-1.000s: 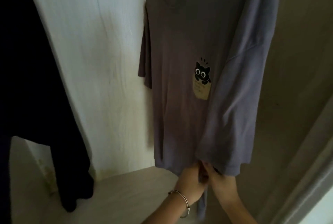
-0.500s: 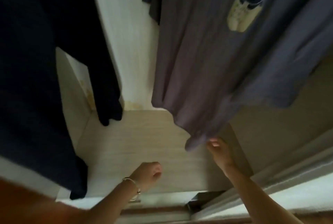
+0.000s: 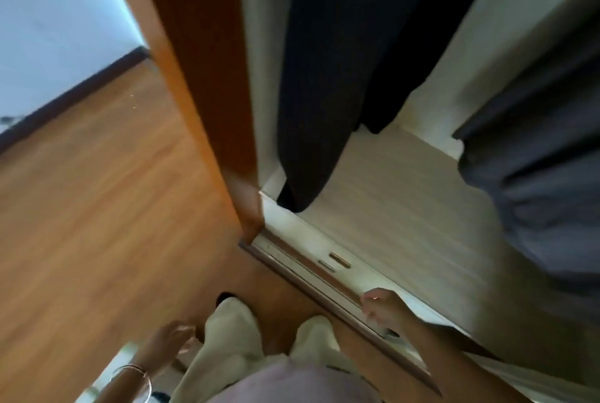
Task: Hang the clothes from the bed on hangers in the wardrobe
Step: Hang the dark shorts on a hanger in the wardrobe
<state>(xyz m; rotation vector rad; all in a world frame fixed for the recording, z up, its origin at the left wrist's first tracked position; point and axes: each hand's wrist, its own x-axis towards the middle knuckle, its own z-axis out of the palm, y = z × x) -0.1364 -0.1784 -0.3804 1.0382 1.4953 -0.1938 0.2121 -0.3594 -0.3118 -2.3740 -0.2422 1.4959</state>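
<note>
The grey T-shirt (image 3: 545, 182) hangs at the right inside the wardrobe, only its lower part in view. Dark garments (image 3: 337, 71) hang to its left, reaching the pale wardrobe floor (image 3: 406, 208). My left hand (image 3: 172, 337), with bangles on the wrist, is low at the bottom left beside my cream trouser legs, fingers loosely apart and holding nothing. My right hand (image 3: 383, 307) hovers over the wardrobe's bottom door track (image 3: 311, 269), fingers curled, with nothing in it. Neither hand touches the clothes. The bed and hangers are out of view.
An orange-brown wardrobe side panel (image 3: 201, 78) stands upright at centre left. Wooden floor (image 3: 91, 201) stretches to the left up to a dark skirting board and a pale wall (image 3: 55, 6). My feet in cream trousers (image 3: 237, 331) stand just before the track.
Both hands have let go of the grey T-shirt's hem and dropped low. The view has swung down and left, from the hanging shirt to the wardrobe base and floor.
</note>
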